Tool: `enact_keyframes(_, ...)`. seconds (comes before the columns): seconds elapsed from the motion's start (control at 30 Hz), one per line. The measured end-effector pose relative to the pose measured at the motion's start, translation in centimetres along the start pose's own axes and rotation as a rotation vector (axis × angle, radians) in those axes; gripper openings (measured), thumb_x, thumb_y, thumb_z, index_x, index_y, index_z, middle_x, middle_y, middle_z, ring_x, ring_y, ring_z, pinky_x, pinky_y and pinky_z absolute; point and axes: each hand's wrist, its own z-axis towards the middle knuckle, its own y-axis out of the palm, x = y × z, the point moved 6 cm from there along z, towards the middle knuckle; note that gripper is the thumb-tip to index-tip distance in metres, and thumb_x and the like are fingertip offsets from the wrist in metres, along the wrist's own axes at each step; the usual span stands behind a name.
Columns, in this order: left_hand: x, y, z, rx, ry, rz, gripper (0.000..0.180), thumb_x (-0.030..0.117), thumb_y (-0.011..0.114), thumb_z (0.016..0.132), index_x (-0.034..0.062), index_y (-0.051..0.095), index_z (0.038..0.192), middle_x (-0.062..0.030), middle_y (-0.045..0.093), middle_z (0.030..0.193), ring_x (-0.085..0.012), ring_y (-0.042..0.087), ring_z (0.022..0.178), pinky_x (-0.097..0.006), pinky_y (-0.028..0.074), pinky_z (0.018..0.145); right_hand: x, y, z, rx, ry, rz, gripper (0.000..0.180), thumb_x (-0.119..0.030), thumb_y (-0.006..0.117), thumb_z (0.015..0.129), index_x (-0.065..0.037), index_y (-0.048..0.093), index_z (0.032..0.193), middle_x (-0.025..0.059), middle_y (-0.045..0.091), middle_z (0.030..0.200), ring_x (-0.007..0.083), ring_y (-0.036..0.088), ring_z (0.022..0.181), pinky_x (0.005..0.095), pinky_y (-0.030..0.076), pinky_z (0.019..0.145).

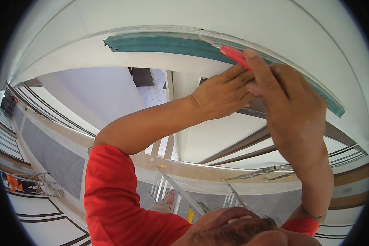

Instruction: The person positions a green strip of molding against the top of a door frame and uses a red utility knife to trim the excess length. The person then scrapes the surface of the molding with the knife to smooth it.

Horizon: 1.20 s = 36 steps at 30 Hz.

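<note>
Overhead, my right hand point(291, 90) is closed around the red handle of a utility knife point(234, 56). Its thin pale blade points left and lies along the upper edge of a long teal strip point(164, 43). This strip follows the curve of a white ceiling edge, and its left end looks ragged. Just left of the right hand, my left hand point(225, 93) reaches up with fingers stretched out below the strip. Some of its fingertips are hidden behind the right hand, so I cannot tell whether they touch the strip.
A metal stepladder point(180, 192) stands below me, with a bare foot point(170, 197) beside its rail. Dark-framed white panels point(41, 209) line the lower left. A doorway point(153, 86) shows white floor tiles. Grey flooring point(53, 151) runs along the left.
</note>
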Motion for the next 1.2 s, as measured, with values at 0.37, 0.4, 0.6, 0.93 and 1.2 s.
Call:
enact_keyframes(0.37, -0.2, -0.1, -0.1, 0.092, 0.027, 0.082, 0.037, 0.021, 0.064, 0.087, 0.0067, 0.067, 0.12, -0.0048, 0.067, 0.129, -0.0208, 0.057, 0.127, -0.042, 0.036, 0.12, -0.3, 0.5, 0.4, -0.151, 0.031, -0.114, 0.057, -0.007, 0.073, 0.084, -0.008, 0.062, 0.14, 0.006, 0.06, 0.089, 0.0184, 0.062, 0.071, 0.0296, 0.051, 0.055)
enact_keyframes(0.4, -0.3, -0.1, -0.1, 0.111, 0.024, 0.069, 0.037, 0.02, 0.064, 0.087, 0.0066, 0.067, 0.12, -0.005, 0.067, 0.129, -0.0203, 0.058, 0.127, -0.042, 0.036, 0.12, 0.1, 0.6, 0.1, -0.163, 0.038, -0.114, 0.058, -0.007, 0.073, 0.084, -0.008, 0.062, 0.14, 0.006, 0.06, 0.088, 0.0184, 0.061, 0.071, 0.0297, 0.051, 0.055)
enact_keyframes(0.6, -0.2, 0.6, -0.2, 0.079, -0.009, 0.015, 0.042, 0.02, 0.063, 0.087, 0.0041, 0.065, 0.127, -0.0095, 0.062, 0.14, -0.0201, 0.058, 0.128, -0.036, 0.043, 0.114, -0.1, 0.2, 0.1, -0.058, -0.026, -0.063, 0.06, -0.009, 0.073, 0.083, -0.009, 0.061, 0.142, 0.0055, 0.059, 0.088, 0.0181, 0.059, 0.069, 0.0292, 0.051, 0.054)
enact_keyframes(0.93, -0.4, -0.3, -0.5, 0.048, 0.025, -0.004, 0.045, 0.023, 0.065, 0.09, 0.0121, 0.064, 0.134, -0.0026, 0.056, 0.147, -0.0177, 0.052, 0.136, -0.038, 0.05, 0.106, 1.2, -0.6, -0.5, -0.163, -0.016, -0.115, 0.061, -0.007, 0.075, 0.082, -0.009, 0.062, 0.141, 0.0074, 0.06, 0.087, 0.019, 0.06, 0.069, 0.0306, 0.052, 0.055)
enact_keyframes(1.2, -0.4, -1.0, 0.2, 0.053, 0.025, 0.062, 0.046, 0.024, 0.063, 0.091, 0.0113, 0.063, 0.136, -0.0082, 0.058, 0.147, -0.0206, 0.052, 0.139, -0.039, 0.04, 0.116, 2.1, -1.8, -2.0, -0.128, -0.001, -0.062, 0.06, -0.006, 0.077, 0.082, -0.008, 0.062, 0.14, 0.0069, 0.059, 0.085, 0.0189, 0.06, 0.068, 0.0301, 0.052, 0.054)
